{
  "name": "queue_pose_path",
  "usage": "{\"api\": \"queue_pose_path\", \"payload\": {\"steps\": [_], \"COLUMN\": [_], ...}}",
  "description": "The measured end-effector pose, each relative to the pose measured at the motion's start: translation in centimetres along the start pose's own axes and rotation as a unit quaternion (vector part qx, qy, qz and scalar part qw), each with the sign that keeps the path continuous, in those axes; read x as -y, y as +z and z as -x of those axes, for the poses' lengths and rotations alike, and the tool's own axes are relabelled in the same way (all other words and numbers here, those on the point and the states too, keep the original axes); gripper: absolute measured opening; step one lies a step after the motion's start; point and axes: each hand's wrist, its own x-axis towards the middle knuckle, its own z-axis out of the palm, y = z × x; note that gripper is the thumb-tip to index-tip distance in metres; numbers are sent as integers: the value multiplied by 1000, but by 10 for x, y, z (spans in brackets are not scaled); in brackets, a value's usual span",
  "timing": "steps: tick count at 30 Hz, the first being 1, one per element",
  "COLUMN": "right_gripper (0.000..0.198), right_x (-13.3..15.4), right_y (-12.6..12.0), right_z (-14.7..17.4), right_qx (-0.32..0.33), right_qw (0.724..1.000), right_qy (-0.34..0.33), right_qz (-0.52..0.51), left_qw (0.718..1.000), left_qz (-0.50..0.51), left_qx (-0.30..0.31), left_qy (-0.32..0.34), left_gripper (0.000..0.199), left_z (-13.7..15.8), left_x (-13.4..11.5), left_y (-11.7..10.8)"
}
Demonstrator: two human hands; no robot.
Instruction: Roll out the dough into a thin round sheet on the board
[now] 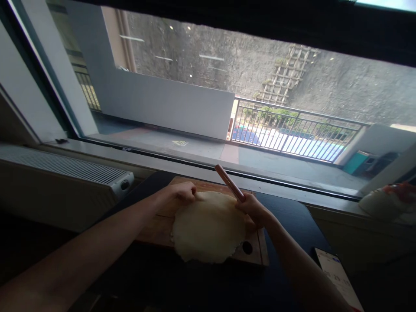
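A wide, thin round sheet of dough (209, 227) hangs over the near edge of a wooden cutting board (152, 232). At its far left edge, my left hand (183, 190) is closed with the fingers pinching the dough. My right hand (255, 209) is closed around a wooden rolling pin (229, 182) at the sheet's far right. The pin tilts up and away to the left, its far end above the board. Whether my right fingers also grip the dough's edge is hard to see.
The board lies on a dark table (286, 212) against a windowsill (260, 184). A lit phone (336, 273) lies at the right edge. A white radiator (65, 173) stands at left. On the sill's right end sits a pale rounded object (378, 203).
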Motion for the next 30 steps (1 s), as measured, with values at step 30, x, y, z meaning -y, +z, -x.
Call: {"api": "queue_pose_path", "payload": {"steps": [30], "right_gripper": [18], "right_x": [10], "right_y": [29], "right_z": [4], "right_qx": [-187], "right_qw": [892], "right_qy": [-113], "right_qz": [395], "left_qw": [929], "left_qz": [-148], "left_qx": [-296], "left_qy": [165], "left_gripper": [46], "left_z": [2], "left_x": [-55], "left_y": [87]}}
